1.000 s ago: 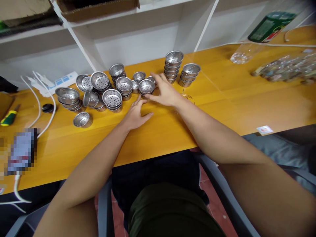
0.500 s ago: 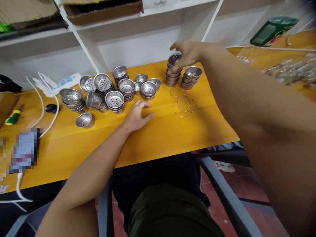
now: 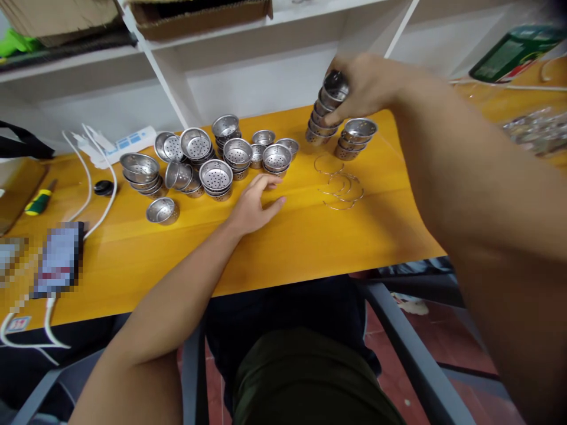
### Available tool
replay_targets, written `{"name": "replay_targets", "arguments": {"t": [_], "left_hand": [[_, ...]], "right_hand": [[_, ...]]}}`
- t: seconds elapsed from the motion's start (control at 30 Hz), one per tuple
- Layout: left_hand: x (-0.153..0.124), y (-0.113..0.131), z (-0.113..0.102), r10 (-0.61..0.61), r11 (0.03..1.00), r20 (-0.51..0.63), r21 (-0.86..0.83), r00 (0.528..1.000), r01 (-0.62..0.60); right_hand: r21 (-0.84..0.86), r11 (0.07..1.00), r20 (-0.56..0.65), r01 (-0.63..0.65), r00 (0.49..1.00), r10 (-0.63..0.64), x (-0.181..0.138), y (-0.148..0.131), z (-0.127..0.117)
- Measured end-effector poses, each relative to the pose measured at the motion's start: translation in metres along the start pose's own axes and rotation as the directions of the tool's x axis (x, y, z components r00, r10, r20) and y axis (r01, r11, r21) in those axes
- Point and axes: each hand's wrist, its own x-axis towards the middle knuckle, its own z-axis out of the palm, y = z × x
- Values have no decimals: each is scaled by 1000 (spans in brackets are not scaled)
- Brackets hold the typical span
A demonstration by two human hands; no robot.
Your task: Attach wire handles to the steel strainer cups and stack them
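My right hand (image 3: 370, 88) is closed round the top of a tall stack of perforated steel cups (image 3: 325, 112) at the back of the yellow table (image 3: 310, 236); the stack leans toward me. A shorter stack of the same cups (image 3: 357, 137) stands just right of it. My left hand (image 3: 254, 203) lies flat and open on the table, fingertips close to a cluster of several more steel cups (image 3: 221, 159). A few thin wire rings (image 3: 339, 186) lie between the two hands.
A lone cup (image 3: 162, 211) lies on its side at the left. White cables and a power strip (image 3: 119, 143) run along the back left, with a screwdriver (image 3: 39, 202) near the edge. White shelving rises behind the table. A green-labelled bottle (image 3: 509, 53) lies at the far right.
My right hand left the cluster of cups, reached back to the tall stack, closed on it and tipped it. My left hand stayed flat on the table.
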Motion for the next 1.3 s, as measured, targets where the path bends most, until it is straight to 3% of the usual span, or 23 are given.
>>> {"name": "replay_targets", "arguments": {"t": [0.07,0.17,0.2,0.27,0.33,0.47,0.7,1.0,1.17,1.3], "left_hand": [[-1,2,3,10,1000,-76,-28,997,-12],[-2,9,6,-47,998,-119,-44,992,42],[-3,12,6,-69,996,-102,-58,992,64],[-3,16,5,-111,989,-55,-101,992,105],[-3,19,3,-149,982,-42,-124,988,143],[-2,21,-2,-226,972,-48,-84,973,221],[3,26,-5,-203,965,3,-167,979,201],[4,25,-8,-255,925,153,-250,955,287],[2,26,-5,-206,978,-44,-48,978,204],[-1,25,-5,-196,979,-98,44,976,201]], "right_hand": [[86,995,-5,58,998,-58,-22,-9,-13],[358,928,109,98,983,-146,-53,-28,-8],[426,891,122,156,966,-228,-60,-36,0],[509,786,8,350,911,-411,-71,-50,26],[592,677,-75,436,867,-492,-74,-61,56],[644,604,-139,469,849,-510,-72,-66,97],[666,526,-154,529,788,-597,-71,-51,99],[687,492,-132,535,757,-640,-71,-43,107],[564,655,-256,503,860,-441,-89,-64,114],[470,768,-295,434,898,-327,-108,-93,123]]}}
